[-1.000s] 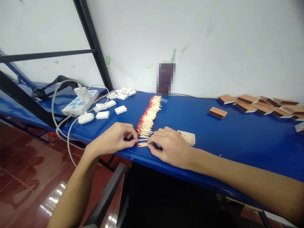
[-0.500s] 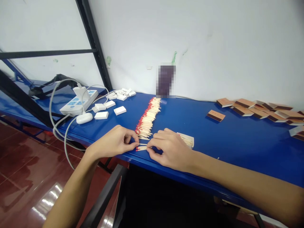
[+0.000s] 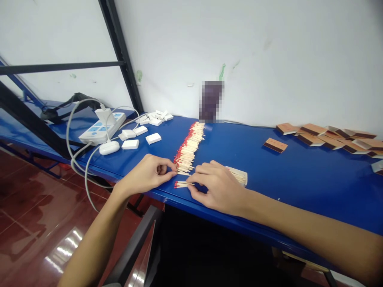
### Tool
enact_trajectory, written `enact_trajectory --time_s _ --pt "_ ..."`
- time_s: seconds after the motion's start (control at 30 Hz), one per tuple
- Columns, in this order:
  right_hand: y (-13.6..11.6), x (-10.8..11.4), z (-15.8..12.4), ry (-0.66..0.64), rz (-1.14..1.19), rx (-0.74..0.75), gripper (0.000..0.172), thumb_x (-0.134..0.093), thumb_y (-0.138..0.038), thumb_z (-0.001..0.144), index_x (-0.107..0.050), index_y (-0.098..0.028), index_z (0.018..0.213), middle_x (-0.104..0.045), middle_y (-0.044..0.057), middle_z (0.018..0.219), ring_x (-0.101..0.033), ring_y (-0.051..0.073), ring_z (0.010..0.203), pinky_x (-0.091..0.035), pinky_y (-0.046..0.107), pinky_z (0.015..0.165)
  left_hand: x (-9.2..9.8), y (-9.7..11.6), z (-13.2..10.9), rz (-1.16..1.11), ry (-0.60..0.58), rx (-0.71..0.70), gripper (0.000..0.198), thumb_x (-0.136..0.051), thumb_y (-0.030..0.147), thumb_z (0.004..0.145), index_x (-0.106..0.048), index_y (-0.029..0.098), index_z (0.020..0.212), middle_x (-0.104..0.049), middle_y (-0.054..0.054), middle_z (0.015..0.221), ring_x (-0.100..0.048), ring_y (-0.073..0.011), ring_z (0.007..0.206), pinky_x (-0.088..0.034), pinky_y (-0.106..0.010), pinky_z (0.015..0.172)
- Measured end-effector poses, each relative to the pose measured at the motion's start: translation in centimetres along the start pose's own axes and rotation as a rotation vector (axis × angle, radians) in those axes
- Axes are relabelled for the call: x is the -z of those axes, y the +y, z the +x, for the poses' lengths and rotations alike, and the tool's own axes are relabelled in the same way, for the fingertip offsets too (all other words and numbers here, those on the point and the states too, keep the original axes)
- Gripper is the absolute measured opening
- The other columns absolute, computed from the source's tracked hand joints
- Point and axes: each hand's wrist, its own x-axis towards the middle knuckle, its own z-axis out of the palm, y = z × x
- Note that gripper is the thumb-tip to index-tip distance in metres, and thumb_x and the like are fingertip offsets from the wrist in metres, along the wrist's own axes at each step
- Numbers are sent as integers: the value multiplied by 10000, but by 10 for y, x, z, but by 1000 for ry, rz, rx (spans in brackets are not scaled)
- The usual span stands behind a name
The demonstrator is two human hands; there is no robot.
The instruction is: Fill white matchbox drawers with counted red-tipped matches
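Observation:
A long row of red-tipped matches [image 3: 189,146] lies on the blue table, heads to the left. At its near end my left hand [image 3: 155,171] is closed in a pinch, the head of one match [image 3: 184,173] hidden at its fingertips. Just to the right, my right hand [image 3: 217,185] pinches several matches [image 3: 180,183] by their plain ends, red heads pointing left. Partly behind that hand sits an open white matchbox tray [image 3: 245,177] with matches in it.
White box pieces [image 3: 153,138] are scattered at the back left, beside a power strip [image 3: 95,133] with cables and a white plug. Orange-brown matchbox sleeves [image 3: 312,129] are piled at the back right, one [image 3: 275,145] apart. A black frame [image 3: 122,52] stands left.
My left hand has shifted slightly away from the matches in my right hand, toward the near end of the row. My right hand keeps its pinch. The view has shifted slightly.

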Motion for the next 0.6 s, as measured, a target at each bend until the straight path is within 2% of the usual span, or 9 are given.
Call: enact_trajectory --time_s 0.27,0.43,0.6 --pt "-1 -1 0 19 -17 -5 159 -585 -183 844 -719 -177 758 -650 -9 701 -545 131 670 -278 306 656 3 3 -1 -19 -50 23 162 -624 321 876 -709 189 838 -439 72 529 -366 -65 496 -305 -194 502" --pt "-2 0 0 29 -26 -13 176 -581 -200 851 -737 -164 922 -699 11 776 -599 152 720 -298 307 673 5 3 -4 -88 -101 19 162 -648 329 857 -699 176 846 -468 66 554 -394 -64 509 -320 -191 506" --pt "-1 -1 0 -11 -27 -35 191 -568 -226 871 -747 -178 916 -700 5 740 -608 149 707 -295 309 680 4 -1 -4 -93 60 31 187 -611 342 885 -691 177 925 -473 62 582 -417 -71 532 -336 -194 520"
